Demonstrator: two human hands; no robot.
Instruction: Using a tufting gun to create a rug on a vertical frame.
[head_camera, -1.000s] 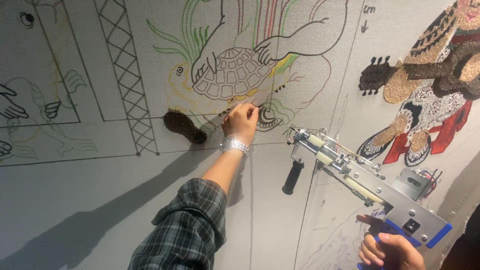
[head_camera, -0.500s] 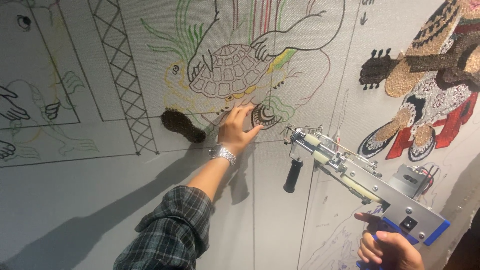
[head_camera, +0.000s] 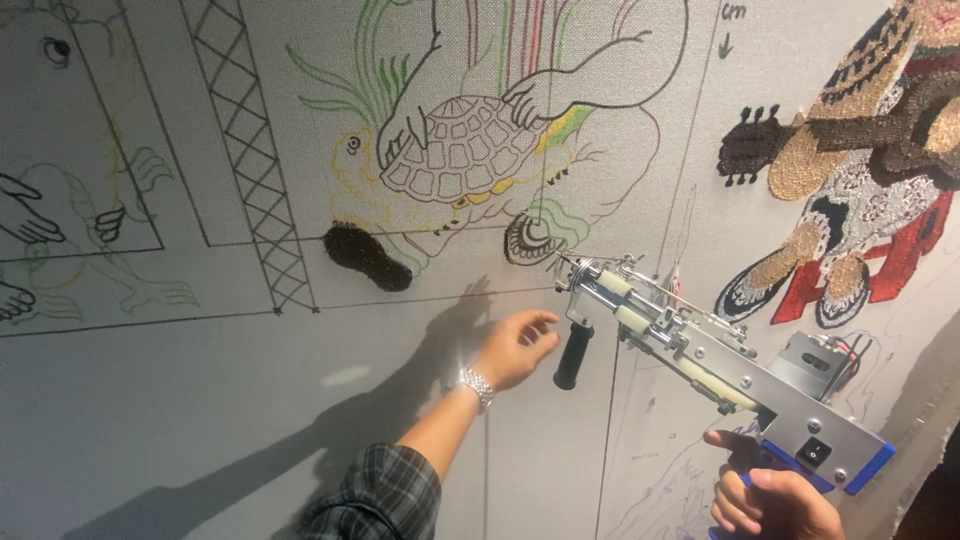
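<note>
My right hand (head_camera: 768, 498) grips the blue handle of a metal tufting gun (head_camera: 700, 350), which points up-left toward the stretched grey cloth (head_camera: 250, 420). The gun's needle tip sits just below a small dark tufted swirl (head_camera: 530, 240). My left hand (head_camera: 515, 345), open with fingers loose, hovers off the cloth beside the gun's black front grip (head_camera: 572, 355). A silver bracelet is on that wrist, and the sleeve is plaid. Above, a turtle outline (head_camera: 460, 150) is drawn on the cloth.
A dark brown tufted foot-shaped patch (head_camera: 366, 257) lies left of the swirl. A tufted figure with a guitar in brown, red and white (head_camera: 860, 170) fills the right side. A lattice column drawing (head_camera: 250, 150) and other sketches cover the left.
My left hand has left the spot by the swirl, dropped lower and opened near the gun's front grip. The gun has edged up toward the swirl.
</note>
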